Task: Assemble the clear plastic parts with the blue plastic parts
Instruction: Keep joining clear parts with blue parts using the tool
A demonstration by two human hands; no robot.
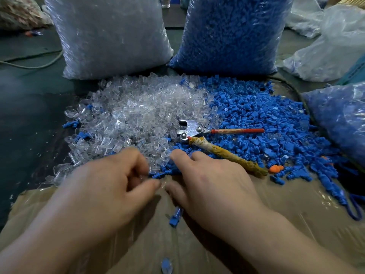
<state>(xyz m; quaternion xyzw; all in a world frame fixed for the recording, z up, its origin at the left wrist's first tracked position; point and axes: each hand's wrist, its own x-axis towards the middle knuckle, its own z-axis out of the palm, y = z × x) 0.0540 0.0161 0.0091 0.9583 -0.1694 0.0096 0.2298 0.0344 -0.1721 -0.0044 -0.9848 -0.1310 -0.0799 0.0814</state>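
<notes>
Our left hand (110, 180) curls over clear parts (138, 107), its grip blurred; our right hand (209, 184) lies spread on blue parts (256, 115).

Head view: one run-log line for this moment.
left hand: fingers curled, grasp unclear | right hand: fingers on blue parts | clear parts: loose pile | pliers: lying untouched | step: picking parts

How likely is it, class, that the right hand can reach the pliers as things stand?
Probably yes: the pliers lie uncovered on the parts just beyond the right hand, wrapped handle nearest it.
</notes>
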